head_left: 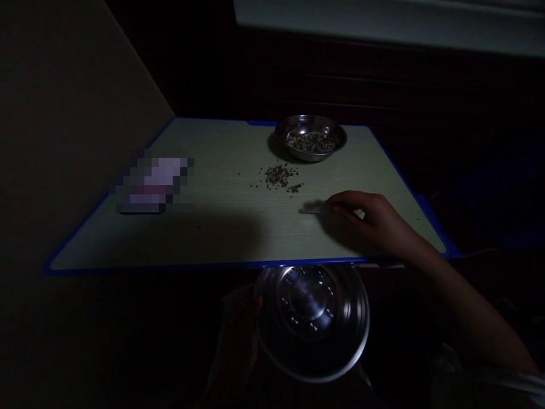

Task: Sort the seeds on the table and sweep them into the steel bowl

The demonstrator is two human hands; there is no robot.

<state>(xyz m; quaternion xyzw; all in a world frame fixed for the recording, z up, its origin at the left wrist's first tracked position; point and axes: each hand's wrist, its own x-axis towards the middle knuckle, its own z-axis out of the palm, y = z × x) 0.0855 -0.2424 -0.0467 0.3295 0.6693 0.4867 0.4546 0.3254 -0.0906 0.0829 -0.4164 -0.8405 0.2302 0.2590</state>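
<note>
Left hand [239,329] curled on left rim of metal bowl [309,304] just right of it, probably light, stiff, slick, best rim-held; right hand [369,218] pinches thin strip [314,209] near seeds [277,176].

No text, label, brand, number or sign could be read. The flat object [154,183] on the counter [217,170], well to the left of the right hand [372,218], was masked by coarse blocks, so any print was illegible. Bright flecks in the steel bowl [313,326], nearer the person than that hand, formed no legible characters.
</note>
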